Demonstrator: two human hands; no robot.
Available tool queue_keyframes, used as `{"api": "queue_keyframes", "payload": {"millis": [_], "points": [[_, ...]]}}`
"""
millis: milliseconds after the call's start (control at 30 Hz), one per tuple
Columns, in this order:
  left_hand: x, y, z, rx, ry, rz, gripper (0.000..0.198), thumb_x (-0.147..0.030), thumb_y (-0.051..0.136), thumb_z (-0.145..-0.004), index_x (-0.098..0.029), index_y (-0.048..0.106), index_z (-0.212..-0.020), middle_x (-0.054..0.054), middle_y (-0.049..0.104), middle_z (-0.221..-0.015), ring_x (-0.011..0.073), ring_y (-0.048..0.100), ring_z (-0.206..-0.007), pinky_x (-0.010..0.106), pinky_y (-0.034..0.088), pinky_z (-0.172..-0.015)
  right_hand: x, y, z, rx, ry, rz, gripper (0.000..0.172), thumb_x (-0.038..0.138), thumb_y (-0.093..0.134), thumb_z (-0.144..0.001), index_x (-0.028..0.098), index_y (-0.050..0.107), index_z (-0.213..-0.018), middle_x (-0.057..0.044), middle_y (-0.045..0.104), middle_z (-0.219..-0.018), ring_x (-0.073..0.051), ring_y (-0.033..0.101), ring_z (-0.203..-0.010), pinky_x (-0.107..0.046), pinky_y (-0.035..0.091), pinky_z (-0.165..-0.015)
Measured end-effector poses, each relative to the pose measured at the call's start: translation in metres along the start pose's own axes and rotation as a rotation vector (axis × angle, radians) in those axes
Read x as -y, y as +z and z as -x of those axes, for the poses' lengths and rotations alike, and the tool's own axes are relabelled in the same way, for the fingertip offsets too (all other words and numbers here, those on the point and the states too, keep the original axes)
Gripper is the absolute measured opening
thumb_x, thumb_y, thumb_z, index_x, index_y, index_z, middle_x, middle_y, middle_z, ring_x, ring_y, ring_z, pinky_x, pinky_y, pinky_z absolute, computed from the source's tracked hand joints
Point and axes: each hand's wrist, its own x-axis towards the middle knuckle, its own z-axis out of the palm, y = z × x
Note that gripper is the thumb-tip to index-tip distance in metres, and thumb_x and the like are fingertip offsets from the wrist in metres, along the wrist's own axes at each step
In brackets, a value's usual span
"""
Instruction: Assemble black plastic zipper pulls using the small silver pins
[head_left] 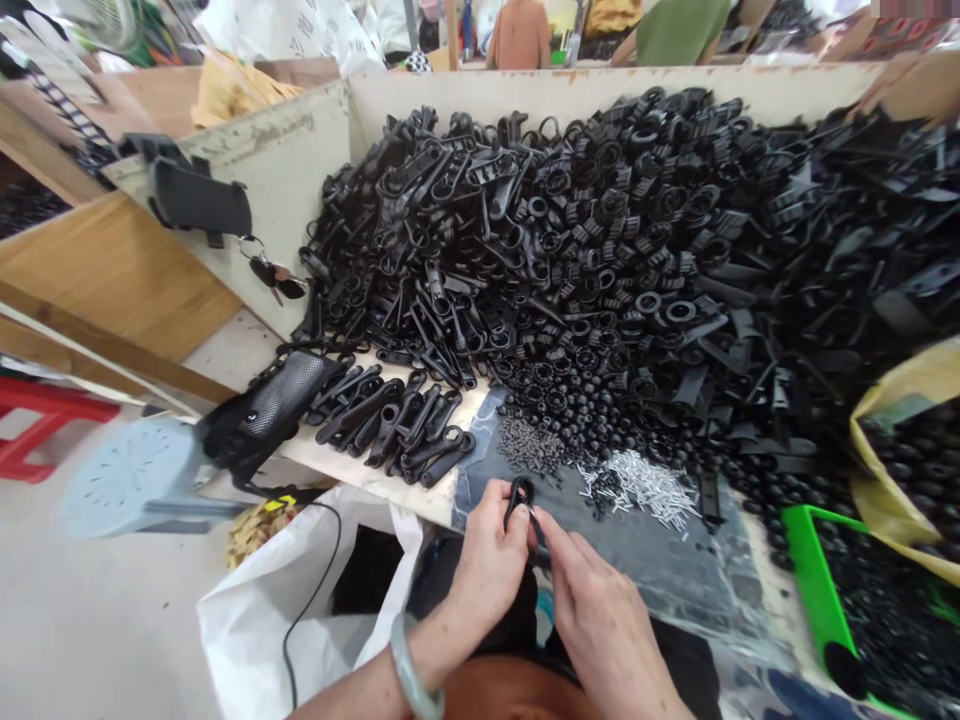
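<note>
Sorted by kind, the black plastic parts fill the far side of the tabletop (375, 468), banked against a pale board wall (600, 95) that seems to keep the main heap of black plastic parts (570, 260) from spreading toward the far side. Loops, ringed collars and flat strips lie mixed in that heap, and it looks as though the smaller pieces are set nearest the person so they can be reached without stretching. A row of long black plastic levers (394, 425) lies near the left, while a small pile of dark screws (529, 445) and a scatter of silver metal pins (641, 488) sit on a dark plastic sheet (652, 565) directly ahead of the hands. To the right, a green-rimmed tray (814, 590) holds small black parts, beside a yellow bag (892, 470) of more. The left hand (487, 565), with a pale green bangle (409, 665) on its wrist, is closed in a pinch on a small black plastic loop piece (520, 492), held up just above the near edge of the sheet. The right hand (592, 610) is nearly closed, its thumb and fingertips meeting the lower end of that same piece, though the exact grip is partly hidden. Both hands work close together, clear of the piles.
</note>
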Motion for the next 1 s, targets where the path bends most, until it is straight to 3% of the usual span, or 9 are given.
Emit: {"api": "queue_keyframes", "payload": {"millis": [333,633,1000], "points": [[-0.009,-0.001,0.001,0.004,0.03,-0.212,0.006,-0.019,0.05,-0.093,-0.023,0.049,-0.089,-0.004,0.055,-0.069,0.0153,0.053,-0.063,0.028,0.043,-0.067,0.001,-0.018,-0.014,0.223,0.061,0.019,0.051,0.009,0.038,-0.096,0.019,0.069,-0.134,-0.012,0.082,-0.108,-0.023,0.082,-0.079,-0.029,0.065,-0.07],[-0.009,-0.003,0.0,0.049,0.021,-0.274,0.006,-0.019,0.046,-0.096,-0.024,0.049,-0.094,-0.004,0.054,-0.068,0.0166,0.052,-0.063,0.029,0.04,-0.065,-0.006,-0.027,-0.024,0.325,0.058,-0.175,0.052,0.014,0.033,-0.099,0.018,0.069,-0.136,-0.011,0.08,-0.119,-0.025,0.08,-0.102,-0.033,0.064,-0.084],[-0.02,-0.006,-0.001,0.104,0.048,-0.393,0.009,-0.016,0.046,-0.095,-0.025,0.047,-0.093,-0.003,0.056,-0.067,0.0195,0.054,-0.063,0.03,0.034,-0.064,-0.01,-0.046,-0.039,0.469,0.057,-0.089,0.05,0.008,0.043,-0.093,0.022,0.071,-0.132,-0.011,0.083,-0.103,-0.026,0.082,-0.089,-0.031,0.061,-0.073]]}}
